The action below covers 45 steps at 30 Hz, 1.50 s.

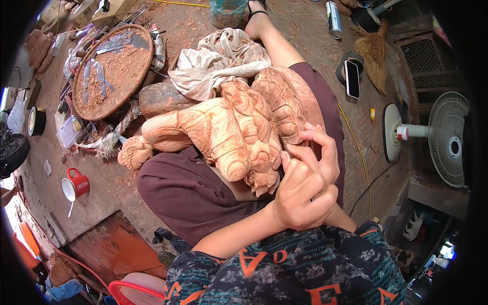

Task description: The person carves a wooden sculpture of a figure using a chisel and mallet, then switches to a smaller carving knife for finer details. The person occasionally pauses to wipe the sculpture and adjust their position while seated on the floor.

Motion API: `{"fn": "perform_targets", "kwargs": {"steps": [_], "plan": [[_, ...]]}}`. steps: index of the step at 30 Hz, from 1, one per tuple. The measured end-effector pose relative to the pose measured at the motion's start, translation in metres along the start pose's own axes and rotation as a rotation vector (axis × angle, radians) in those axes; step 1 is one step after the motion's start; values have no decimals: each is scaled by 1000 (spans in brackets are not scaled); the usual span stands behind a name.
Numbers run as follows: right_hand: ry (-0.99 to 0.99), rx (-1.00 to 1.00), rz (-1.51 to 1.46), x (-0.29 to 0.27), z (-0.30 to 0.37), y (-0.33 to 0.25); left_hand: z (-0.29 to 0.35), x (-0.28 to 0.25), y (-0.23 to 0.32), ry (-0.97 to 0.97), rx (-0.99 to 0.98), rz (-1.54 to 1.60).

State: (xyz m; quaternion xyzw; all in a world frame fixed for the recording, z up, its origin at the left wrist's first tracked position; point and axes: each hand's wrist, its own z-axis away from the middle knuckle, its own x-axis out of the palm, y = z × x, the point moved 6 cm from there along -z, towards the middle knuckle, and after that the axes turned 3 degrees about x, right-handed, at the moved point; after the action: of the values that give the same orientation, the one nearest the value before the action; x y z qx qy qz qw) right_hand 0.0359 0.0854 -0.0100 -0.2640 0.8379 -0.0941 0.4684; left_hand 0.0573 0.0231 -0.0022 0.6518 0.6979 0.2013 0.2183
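Observation:
A large pale wooden carving (229, 127) of a figure with curled ornament lies across my lap on dark maroon trousers (188, 193). My left hand (302, 195) is curled into a fist at the carving's lower right end, its thumb raised against the wood. Whatever is inside the fist is hidden. My right hand (321, 152) lies over the left, its fingers curved around the carving's edge and the fingertips touching the wood.
A round tray (112, 63) of wood chips and metal chisels lies at the upper left, and a crumpled cloth (218, 63) above the carving. A red mug (76, 185) stands at the left. A phone (352, 79), a broom (375, 53) and a fan (447, 137) are at the right.

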Motion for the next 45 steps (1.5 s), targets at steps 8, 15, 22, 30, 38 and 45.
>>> {"fn": "perform_targets", "kwargs": {"steps": [8, 15, 22, 30, 38, 45], "plan": [[-23, 83, -21, 0, 3, 4, -15, -6, -1, 51, -30, 53], [-128, 214, -182, -8, 1, 8, -14, -1, 4, 45, -56, 39], [-168, -54, -29, -10, -11, -3, -14, -12, -2, 106, -88, 123], [-79, 23, 64, -4, -11, -5, 14, -8, -7, 116, -123, 102], [-74, 96, -16, -6, -5, -1, 3, -11, -1, 123, -95, 138], [-218, 200, -153, -11, -5, 5, -3, -7, -2, 124, -126, 125]]}}
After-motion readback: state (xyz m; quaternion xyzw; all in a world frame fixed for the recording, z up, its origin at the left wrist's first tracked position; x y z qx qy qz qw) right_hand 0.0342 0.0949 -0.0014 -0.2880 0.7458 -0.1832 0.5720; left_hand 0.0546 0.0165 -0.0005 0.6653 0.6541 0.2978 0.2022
